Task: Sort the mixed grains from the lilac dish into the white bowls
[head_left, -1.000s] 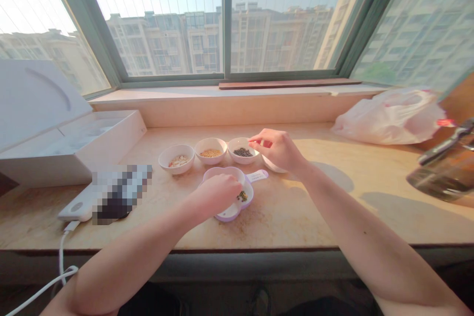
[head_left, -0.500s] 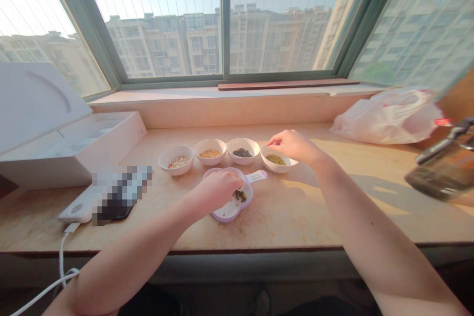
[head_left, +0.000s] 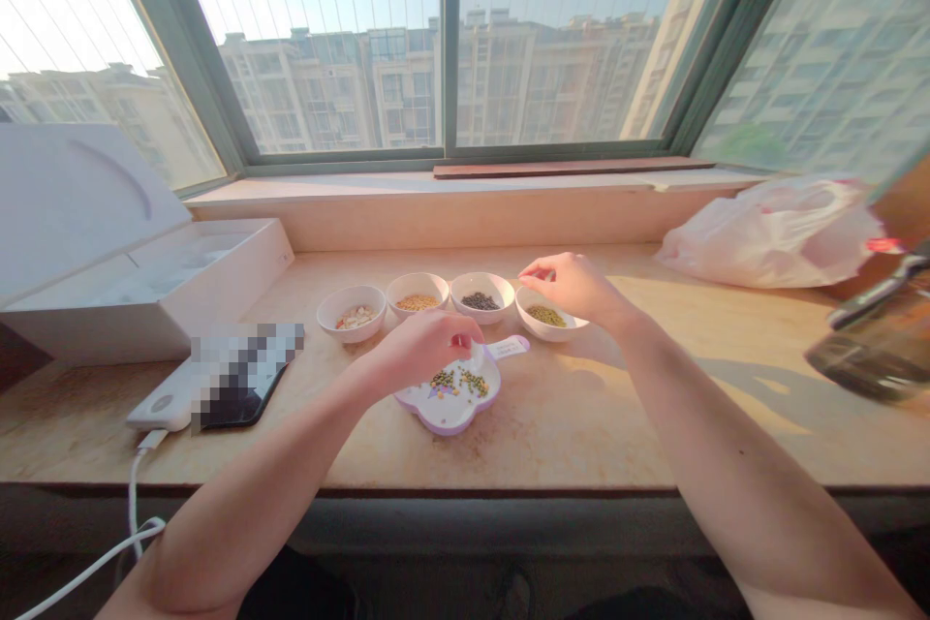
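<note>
My left hand (head_left: 428,347) hovers over the back of a white, purple-rimmed dish (head_left: 445,418) with a short handle (head_left: 509,346). Its fingers are curled in a pinch, and whatever they hold is too small to make out. Small green and yellow beans (head_left: 474,383) lie scattered in the dish. Above the bowl of green beans (head_left: 546,316), my right hand (head_left: 573,283) has its fingertips drawn together; I cannot see anything in them. Left of it stand a bowl of black beans (head_left: 480,301), a bowl of yellowish grains (head_left: 417,301) and a bowl of pale pieces (head_left: 356,317).
At the left are an open white box (head_left: 239,262), a white power bank (head_left: 164,402) with a cable, and a phone (head_left: 251,392). A plastic bag (head_left: 770,232) and a dark transparent container (head_left: 872,349) stand at the right. Windows rise behind the counter.
My left hand has lifted from inside the dish and moved up, uncovering the beans, which are more spread out. My right hand stays over the green beans, its fingertips slightly higher.
</note>
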A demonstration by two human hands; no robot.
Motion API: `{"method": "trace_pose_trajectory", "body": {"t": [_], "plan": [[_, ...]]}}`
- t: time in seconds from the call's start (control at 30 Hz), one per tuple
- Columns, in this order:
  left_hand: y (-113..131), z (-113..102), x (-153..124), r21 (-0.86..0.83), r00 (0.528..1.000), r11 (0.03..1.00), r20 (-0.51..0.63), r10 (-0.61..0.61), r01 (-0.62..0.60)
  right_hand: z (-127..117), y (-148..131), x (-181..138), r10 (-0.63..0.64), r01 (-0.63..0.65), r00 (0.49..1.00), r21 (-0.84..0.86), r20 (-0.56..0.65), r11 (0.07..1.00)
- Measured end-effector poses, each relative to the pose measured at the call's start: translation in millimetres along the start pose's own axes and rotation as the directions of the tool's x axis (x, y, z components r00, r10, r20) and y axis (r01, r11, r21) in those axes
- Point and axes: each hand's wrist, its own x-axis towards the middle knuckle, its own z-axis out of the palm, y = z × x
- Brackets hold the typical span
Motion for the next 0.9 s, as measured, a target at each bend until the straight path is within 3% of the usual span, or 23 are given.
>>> {"method": "trace_pose_trajectory", "body": {"t": [0.1,0.2,0.33,0.43,0.57,0.7,0.8,0.9], "plan": [[3,-3,0,-0.093,0.988,0.995,-0.151,0.004,-0.018,3,-13,-5,-0.028,0.022,0.999,0.230,0.019,0.973],[5,-4,0,-0.136,0.949,0.989,-0.316,0.019,-0.065,8,-25,-13,-0.051,-0.051,0.980,0.489,0.193,0.871],[4,-1,1,-0.052,0.871,0.989,-0.482,0.095,-0.137,19,-38,-22,-0.186,-0.207,0.874,0.690,0.449,0.694],[1,2,2,0.046,0.858,0.984,-0.484,0.173,-0.173,28,-46,-26,-0.275,-0.252,0.818,0.744,0.505,0.619],[-4,1,2,0.158,0.846,0.959,-0.452,0.281,-0.234,35,-55,-29,-0.238,-0.291,0.840,0.774,0.488,0.562],[-7,1,1,0.261,0.848,0.931,-0.401,0.345,-0.255,37,-58,-31,-0.195,-0.272,0.874,0.779,0.446,0.565],[-2,-1,0,0.184,0.902,0.972,-0.376,0.210,-0.149,37,-58,-31,-0.174,-0.214,0.902,0.760,0.395,0.614],[3,-4,0,0.123,0.944,0.992,-0.328,0.027,0.014,35,-58,-31,-0.182,0.003,0.963,0.669,0.198,0.743]]}}
